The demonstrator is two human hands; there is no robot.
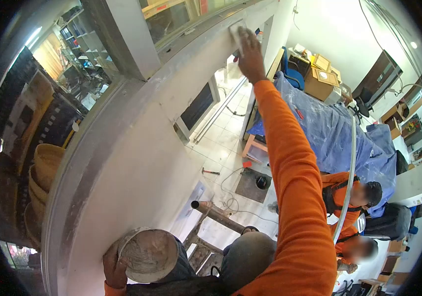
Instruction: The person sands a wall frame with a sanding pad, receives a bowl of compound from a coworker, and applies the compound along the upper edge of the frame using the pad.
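Head view: we work high on a wall [137, 163].
Our right hand [249, 56] presses a trowel [236, 30] flat against the wall near the top ledge; our left hand [115, 269] grips a plaster-caked pan [149, 254] by its rim, low beside our knees.

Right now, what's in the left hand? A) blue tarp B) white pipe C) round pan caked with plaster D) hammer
C: the left hand grips the rim of a round pan caked with grey plaster, low beside the wall, while the right hand is up on the wall.
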